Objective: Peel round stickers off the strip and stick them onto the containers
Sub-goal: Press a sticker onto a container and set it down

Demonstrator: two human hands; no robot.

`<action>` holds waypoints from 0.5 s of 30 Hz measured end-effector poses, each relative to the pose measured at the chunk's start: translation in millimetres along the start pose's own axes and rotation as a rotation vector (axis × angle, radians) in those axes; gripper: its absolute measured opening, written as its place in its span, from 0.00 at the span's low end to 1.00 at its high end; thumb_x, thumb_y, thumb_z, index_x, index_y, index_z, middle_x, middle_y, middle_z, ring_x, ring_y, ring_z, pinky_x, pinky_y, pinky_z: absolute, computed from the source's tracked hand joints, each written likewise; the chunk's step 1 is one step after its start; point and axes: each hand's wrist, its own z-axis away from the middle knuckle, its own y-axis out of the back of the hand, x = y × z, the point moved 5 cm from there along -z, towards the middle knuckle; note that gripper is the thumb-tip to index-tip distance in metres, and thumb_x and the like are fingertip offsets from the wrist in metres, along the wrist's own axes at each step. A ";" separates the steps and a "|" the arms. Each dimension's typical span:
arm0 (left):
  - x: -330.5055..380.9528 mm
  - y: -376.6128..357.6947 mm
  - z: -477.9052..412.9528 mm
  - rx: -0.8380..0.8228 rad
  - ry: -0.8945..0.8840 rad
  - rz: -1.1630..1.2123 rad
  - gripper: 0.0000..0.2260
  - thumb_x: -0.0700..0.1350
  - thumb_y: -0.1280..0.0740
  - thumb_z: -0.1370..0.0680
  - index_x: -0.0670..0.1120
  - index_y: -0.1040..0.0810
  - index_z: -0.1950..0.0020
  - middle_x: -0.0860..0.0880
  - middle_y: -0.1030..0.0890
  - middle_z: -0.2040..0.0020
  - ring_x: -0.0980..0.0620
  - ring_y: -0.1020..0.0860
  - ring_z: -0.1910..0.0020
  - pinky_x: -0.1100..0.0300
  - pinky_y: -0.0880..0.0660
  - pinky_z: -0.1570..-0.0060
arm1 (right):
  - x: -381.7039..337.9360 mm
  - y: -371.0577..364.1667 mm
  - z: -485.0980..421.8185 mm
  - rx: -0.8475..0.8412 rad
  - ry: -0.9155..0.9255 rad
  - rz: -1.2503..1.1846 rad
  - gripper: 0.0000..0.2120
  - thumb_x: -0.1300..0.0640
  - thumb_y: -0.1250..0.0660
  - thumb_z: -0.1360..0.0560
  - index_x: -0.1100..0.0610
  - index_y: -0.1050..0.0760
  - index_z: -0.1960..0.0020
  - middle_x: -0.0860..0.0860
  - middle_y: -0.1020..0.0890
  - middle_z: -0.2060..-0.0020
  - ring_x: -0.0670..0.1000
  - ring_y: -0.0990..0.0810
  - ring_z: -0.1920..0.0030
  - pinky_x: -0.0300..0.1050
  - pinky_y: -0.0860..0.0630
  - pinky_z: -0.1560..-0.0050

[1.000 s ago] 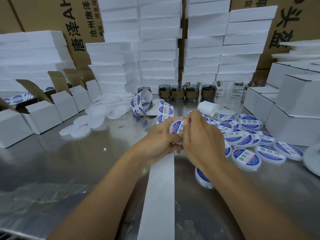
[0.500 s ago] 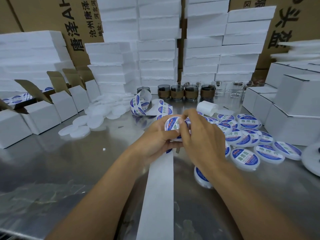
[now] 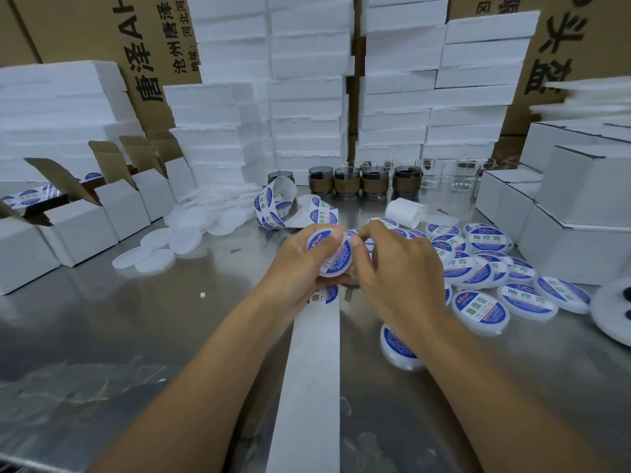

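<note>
My left hand [image 3: 296,264] grips a round white container [image 3: 330,251], tilted up, with a blue and white round sticker on its face. My right hand [image 3: 396,268] is beside it, its fingertips touching the container's right edge at the sticker. The white backing strip [image 3: 312,363] runs from under my hands toward me, bare of stickers except one just below my left hand. The strip's far part [image 3: 273,208] curls on the table behind, still carrying stickers. Several labelled containers [image 3: 481,310] lie in a heap to the right.
Plain white lids [image 3: 184,238] lie scattered at the left on the steel table [image 3: 102,336]. Open white cartons [image 3: 82,227] stand at the far left, closed white boxes [image 3: 573,233] at the right. Dark and clear glass jars [image 3: 348,180] line up before stacked foam blocks. A white roll [image 3: 406,211] lies behind.
The container has tilted more upright in my left hand, showing more of the sticker. My right hand's fingers have shifted along its right edge.
</note>
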 end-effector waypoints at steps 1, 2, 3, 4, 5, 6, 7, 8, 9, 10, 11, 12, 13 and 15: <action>0.5 0.3 0.1 -0.004 -0.007 0.007 0.05 0.46 0.35 0.23 0.47 0.21 0.51 0.44 0.16 0.56 0.50 0.17 0.59 0.56 0.20 0.62 | 1.0 -1.7 0.3 -0.017 -0.012 -0.026 0.08 0.53 0.38 0.23 0.57 0.24 0.55 0.51 0.20 0.71 0.53 0.28 0.70 0.44 0.38 0.60; 1.3 -0.4 0.4 -0.018 -0.014 0.025 0.04 0.46 0.34 0.23 0.47 0.21 0.52 0.45 0.16 0.56 0.50 0.17 0.59 0.57 0.20 0.62 | 1.7 -3.2 0.6 -0.029 -0.025 -0.062 0.09 0.52 0.38 0.22 0.56 0.24 0.54 0.49 0.21 0.71 0.53 0.27 0.69 0.44 0.38 0.59; 2.3 -1.8 1.1 -0.037 -0.021 0.051 0.04 0.46 0.34 0.24 0.47 0.21 0.52 0.44 0.17 0.56 0.49 0.17 0.58 0.57 0.20 0.62 | 2.5 -4.5 0.4 -0.040 -0.042 -0.109 0.10 0.50 0.39 0.22 0.56 0.24 0.53 0.46 0.24 0.71 0.52 0.27 0.69 0.44 0.38 0.59; 3.3 -3.1 1.3 -0.058 -0.026 0.079 0.05 0.46 0.34 0.24 0.48 0.21 0.53 0.44 0.17 0.55 0.48 0.17 0.57 0.56 0.20 0.62 | 3.9 -6.2 0.0 -0.051 -0.064 -0.162 0.10 0.49 0.39 0.22 0.55 0.24 0.53 0.43 0.27 0.72 0.50 0.28 0.69 0.43 0.38 0.60; 4.0 -4.6 1.6 -0.082 -0.030 0.109 0.05 0.48 0.34 0.25 0.48 0.21 0.53 0.43 0.18 0.55 0.47 0.18 0.56 0.55 0.20 0.60 | 5.9 -8.0 -0.3 -0.062 -0.089 -0.219 0.10 0.48 0.39 0.23 0.53 0.24 0.53 0.42 0.29 0.73 0.48 0.29 0.69 0.43 0.37 0.62; 4.4 -5.9 1.7 -0.105 -0.032 0.136 0.06 0.49 0.35 0.26 0.48 0.22 0.53 0.43 0.18 0.55 0.46 0.19 0.55 0.54 0.20 0.58 | 7.7 -10.2 -1.0 -0.073 -0.113 -0.280 0.09 0.48 0.39 0.23 0.52 0.24 0.53 0.43 0.29 0.72 0.47 0.28 0.69 0.44 0.35 0.63; 4.5 -6.9 1.6 -0.122 -0.032 0.157 0.07 0.50 0.36 0.26 0.48 0.22 0.53 0.44 0.18 0.55 0.46 0.19 0.54 0.54 0.20 0.57 | 9.2 -12.0 -1.6 -0.084 -0.135 -0.342 0.09 0.48 0.38 0.23 0.52 0.23 0.54 0.44 0.27 0.70 0.47 0.27 0.67 0.45 0.33 0.64; 4.2 -7.7 1.4 -0.133 -0.030 0.170 0.08 0.50 0.38 0.25 0.48 0.22 0.53 0.44 0.18 0.55 0.47 0.19 0.54 0.53 0.19 0.57 | 10.0 -13.7 -2.1 -0.093 -0.153 -0.395 0.08 0.49 0.38 0.23 0.52 0.23 0.54 0.46 0.25 0.67 0.47 0.26 0.65 0.47 0.30 0.63; 3.6 -8.0 1.2 -0.138 -0.028 0.174 0.08 0.50 0.38 0.25 0.49 0.22 0.53 0.45 0.17 0.56 0.47 0.18 0.54 0.54 0.19 0.57 | 10.7 -15.0 -2.4 -0.096 -0.167 -0.432 0.08 0.51 0.38 0.23 0.53 0.23 0.54 0.47 0.24 0.64 0.48 0.26 0.63 0.49 0.28 0.61; 3.1 -8.3 0.8 -0.139 -0.026 0.169 0.09 0.51 0.39 0.25 0.49 0.22 0.53 0.46 0.17 0.56 0.48 0.18 0.54 0.54 0.19 0.57 | 11.5 -16.3 -2.3 -0.096 -0.181 -0.454 0.08 0.52 0.38 0.23 0.54 0.23 0.54 0.48 0.23 0.62 0.48 0.25 0.61 0.51 0.27 0.59; 2.6 -8.0 0.7 -0.134 -0.026 0.153 0.09 0.52 0.38 0.26 0.50 0.21 0.52 0.46 0.16 0.56 0.49 0.18 0.55 0.54 0.19 0.56 | 12.5 -17.5 -2.0 -0.096 -0.199 -0.471 0.08 0.53 0.38 0.23 0.54 0.23 0.55 0.48 0.23 0.61 0.48 0.25 0.60 0.52 0.27 0.58; 2.1 -7.2 0.3 -0.121 -0.028 0.126 0.10 0.52 0.38 0.26 0.50 0.21 0.51 0.47 0.16 0.56 0.49 0.17 0.56 0.54 0.19 0.56 | 13.6 -18.3 -1.7 -0.094 -0.223 -0.490 0.08 0.53 0.38 0.23 0.54 0.23 0.55 0.48 0.22 0.61 0.48 0.24 0.59 0.52 0.26 0.57; 1.3 -5.6 -0.3 -0.095 -0.031 0.086 0.10 0.52 0.37 0.25 0.49 0.21 0.49 0.47 0.16 0.56 0.49 0.17 0.57 0.55 0.19 0.55 | 15.3 -18.7 -1.5 -0.086 -0.249 -0.511 0.07 0.53 0.39 0.22 0.54 0.24 0.55 0.48 0.21 0.61 0.48 0.24 0.59 0.51 0.26 0.57; 0.8 -0.2 -1.8 -0.017 -0.041 -0.019 0.09 0.50 0.37 0.22 0.47 0.21 0.49 0.46 0.16 0.56 0.48 0.17 0.58 0.59 0.20 0.58 | 19.4 -18.1 -1.7 -0.046 -0.294 -0.548 0.07 0.54 0.39 0.22 0.52 0.25 0.56 0.45 0.21 0.64 0.45 0.24 0.61 0.46 0.28 0.59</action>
